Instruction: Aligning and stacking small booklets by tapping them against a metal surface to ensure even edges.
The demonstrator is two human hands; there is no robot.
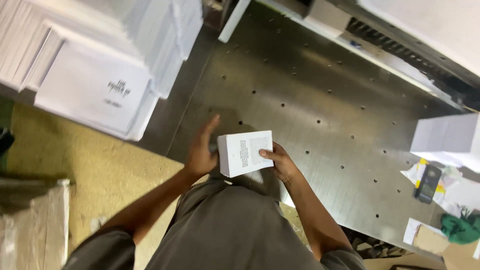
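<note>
I hold a thick block of small white printed sheets (245,152) between both hands, just above the near edge of a dark metal machine table (310,100) dotted with small holes. My left hand (200,152) presses the block's left side, its fingers pointing up and away. My right hand (280,162) grips the right edge, thumb lying on the printed top sheet. The block is tilted slightly, and dark print shows on its top.
Tall stacks of white printed sheets (95,85) stand at the left. Another white stack (447,135) sits on the table's right side, by a dark handheld device (428,184), loose papers, green cloth (462,227). The machine's back guide (380,50) runs across the top.
</note>
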